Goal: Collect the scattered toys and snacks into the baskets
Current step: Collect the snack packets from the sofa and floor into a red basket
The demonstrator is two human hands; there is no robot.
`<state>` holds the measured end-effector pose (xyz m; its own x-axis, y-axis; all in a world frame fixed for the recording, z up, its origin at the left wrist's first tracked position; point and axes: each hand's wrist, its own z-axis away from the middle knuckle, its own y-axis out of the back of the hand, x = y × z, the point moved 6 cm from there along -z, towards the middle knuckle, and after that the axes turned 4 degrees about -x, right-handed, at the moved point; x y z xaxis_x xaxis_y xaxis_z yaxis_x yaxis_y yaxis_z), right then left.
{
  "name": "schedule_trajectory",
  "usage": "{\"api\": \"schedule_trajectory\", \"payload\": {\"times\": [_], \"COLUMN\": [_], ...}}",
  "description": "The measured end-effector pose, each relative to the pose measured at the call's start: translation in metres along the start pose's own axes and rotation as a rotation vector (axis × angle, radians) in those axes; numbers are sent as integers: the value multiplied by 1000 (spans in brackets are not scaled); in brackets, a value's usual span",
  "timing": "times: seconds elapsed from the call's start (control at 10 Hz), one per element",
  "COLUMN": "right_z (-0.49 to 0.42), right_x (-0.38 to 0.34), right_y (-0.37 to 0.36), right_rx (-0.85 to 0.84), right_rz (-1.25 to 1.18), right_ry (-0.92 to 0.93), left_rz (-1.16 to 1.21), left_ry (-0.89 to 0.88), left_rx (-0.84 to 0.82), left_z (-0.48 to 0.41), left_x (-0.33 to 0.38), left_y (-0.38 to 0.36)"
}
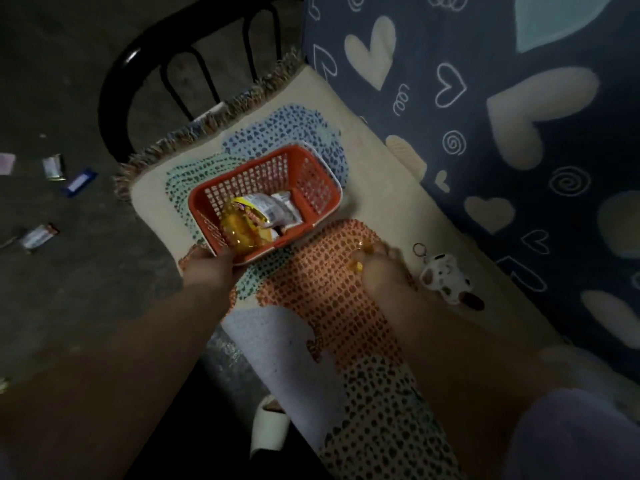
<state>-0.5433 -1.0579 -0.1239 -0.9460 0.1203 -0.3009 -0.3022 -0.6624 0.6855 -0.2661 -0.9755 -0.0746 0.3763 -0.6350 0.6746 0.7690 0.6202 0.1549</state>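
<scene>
Our left hand grips a yellow snack packet inside the orange basket just ahead of it; our right hand is blurred, so we cannot tell its grip; a plush keychain lies just right of it

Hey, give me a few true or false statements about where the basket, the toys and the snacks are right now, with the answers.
1. The orange basket sits on the patterned rug. True.
2. The basket is empty. False: snack packets lie inside it.
3. The plush keychain toy is in the basket. False: it lies on the rug, just right of the right hand.
4. Snack bars lie on the bare floor left of the rug. True.
</scene>
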Motion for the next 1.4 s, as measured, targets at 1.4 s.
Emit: {"api": "schedule_trajectory", "payload": {"times": [1.4], "right_z": [297], "right_x": [155], "right_y": [88], "right_rx": [397], "right_rz": [-310], "right_ry": [-224], "left_rz": [-543], "left_ry": [26], "left_rx": [-472], "left_z": [225], "left_x": [-25], "left_y": [-139]}}
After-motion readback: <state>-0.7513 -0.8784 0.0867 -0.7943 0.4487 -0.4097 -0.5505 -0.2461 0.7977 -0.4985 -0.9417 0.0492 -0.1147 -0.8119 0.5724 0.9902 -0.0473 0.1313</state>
